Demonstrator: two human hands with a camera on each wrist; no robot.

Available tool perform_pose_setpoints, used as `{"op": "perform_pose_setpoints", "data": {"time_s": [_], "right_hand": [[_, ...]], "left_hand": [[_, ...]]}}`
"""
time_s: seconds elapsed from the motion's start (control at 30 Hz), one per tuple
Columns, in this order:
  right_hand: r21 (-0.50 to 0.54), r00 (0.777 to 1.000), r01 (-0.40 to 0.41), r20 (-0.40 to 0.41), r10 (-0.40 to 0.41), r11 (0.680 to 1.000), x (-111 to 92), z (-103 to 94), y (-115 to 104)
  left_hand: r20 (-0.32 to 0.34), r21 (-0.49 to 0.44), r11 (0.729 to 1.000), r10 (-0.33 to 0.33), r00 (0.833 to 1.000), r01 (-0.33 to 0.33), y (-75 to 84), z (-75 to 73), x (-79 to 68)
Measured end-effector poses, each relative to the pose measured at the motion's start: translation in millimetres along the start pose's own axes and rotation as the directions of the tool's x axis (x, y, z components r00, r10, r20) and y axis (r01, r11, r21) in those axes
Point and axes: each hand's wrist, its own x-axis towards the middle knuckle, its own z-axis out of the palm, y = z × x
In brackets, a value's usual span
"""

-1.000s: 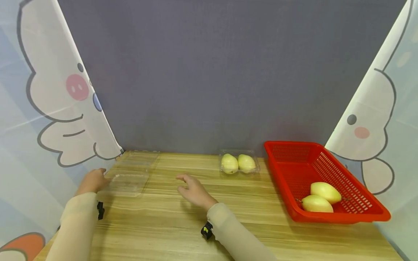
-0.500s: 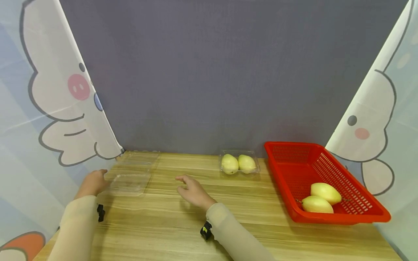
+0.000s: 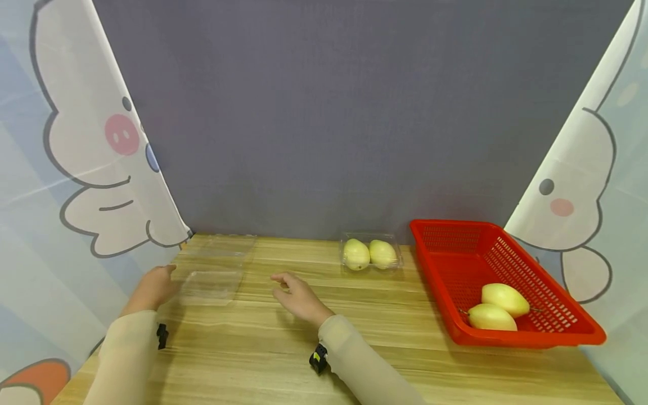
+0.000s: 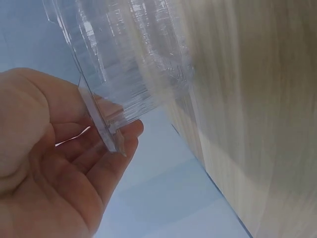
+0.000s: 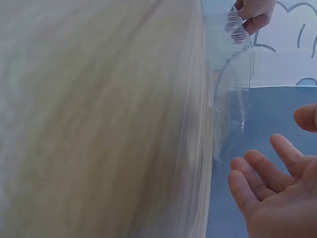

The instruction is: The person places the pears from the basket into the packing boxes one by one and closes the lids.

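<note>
Thin, clear, glossy plastic is seen in the container (image 4: 143, 54) and the fruit box (image 3: 398, 261). The basket (image 3: 529, 337) is formed of smooth, slightly shiny red plastic. The surface (image 3: 238, 349) is marked by wood grain with a soft sheen; matt cloth is shown in the grey backdrop (image 3: 324, 124).

The clear plastic container (image 3: 211, 287) was open, its lid (image 3: 225, 245) laid back, at the left of the wooden table (image 3: 238, 349), rim (image 4: 94, 113) pinched by the left hand (image 3: 152, 288).
</note>
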Motion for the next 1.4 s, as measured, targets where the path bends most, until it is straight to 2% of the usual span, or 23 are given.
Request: {"op": "perform_pose_setpoints", "data": {"time_s": [0.27, 0.47, 0.67, 0.73, 0.87, 1.03, 1.23, 1.4], "right_hand": [[-0.001, 1.000, -0.016, 0.018, 0.016, 1.000, 2.5, 3.7, 0.4], [0.035, 0.998, -0.052, 0.029, 0.051, 0.998, 3.9, 6.8, -0.6], [0.077, 0.995, -0.086, 0.051, 0.082, 0.993, 4.1, 7.8, -4.1], [0.089, 0.994, -0.095, 0.056, 0.090, 0.991, 4.1, 8.0, -4.5], [0.111, 0.993, -0.111, 0.048, 0.106, 0.988, 4.7, 8.5, -4.0], [0.130, 0.988, -0.152, 0.040, 0.148, 0.980, 5.0, 9.3, -1.9], [0.159, 0.985, -0.173, 0.027, 0.171, 0.972, 4.9, 10.2, 1.2], [0.177, 0.986, -0.169, 0.013, 0.169, 0.970, 5.0, 10.3, 4.0]], "left_hand": [[-0.008, 0.001, 0.999, 0.040, 0.999, -0.040, 9.0, 8.8, 0.2], [-0.028, -0.001, 0.996, 0.084, 0.996, -0.084, 15.8, 15.3, -0.1], [-0.044, -0.009, 0.992, 0.128, 0.991, -0.128, 24.4, 16.5, -4.4], [-0.031, -0.021, 0.989, 0.147, 0.989, -0.148, 27.6, 16.3, -5.9], [0.003, -0.081, 0.981, 0.177, 0.984, -0.176, 33.0, 16.9, -8.4], [0.045, -0.154, 0.973, 0.180, 0.983, -0.171, 37.0, 19.5, -9.7], [0.077, -0.295, 0.940, 0.204, 0.976, -0.174, 42.6, 21.7, -11.8], [0.070, -0.313, 0.934, 0.206, 0.976, -0.175, 43.2, 21.7, -11.5]]}}
